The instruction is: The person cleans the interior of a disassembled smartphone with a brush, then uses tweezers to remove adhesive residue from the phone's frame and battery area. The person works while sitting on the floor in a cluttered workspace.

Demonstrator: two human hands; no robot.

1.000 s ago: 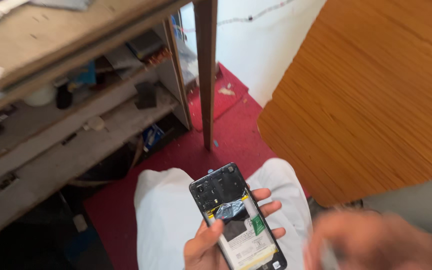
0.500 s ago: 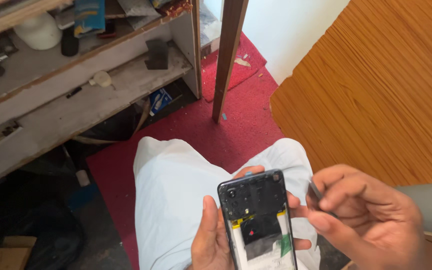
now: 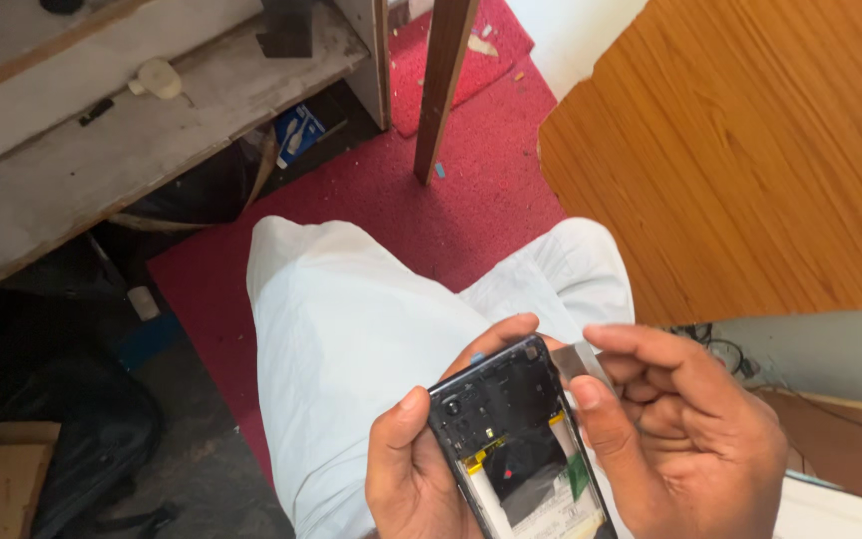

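Half the opened phone [image 3: 516, 439], seemingly cropped

An opened black smartphone with its back cover off [image 3: 516, 439] lies in the left hand [image 3: 411, 479], above the lap in pale white trousers [image 3: 361, 329]. The right hand [image 3: 685, 429] sits just right of the phone, its fingers pinching a thin grey metal blade [image 3: 579, 359] that touches the phone's upper right corner, or seems to. Beneath the lap spreads a red carpet [image 3: 471, 190]. A slanted brown wooden leg [image 3: 441, 85] stands on it, behind the knees. A grey wooden shelf [image 3: 152, 120] runs at the far left; an orange wood-grain board [image 3: 750, 150] fills the right. A brown cardboard box [image 3: 2, 479] lies at the near left.
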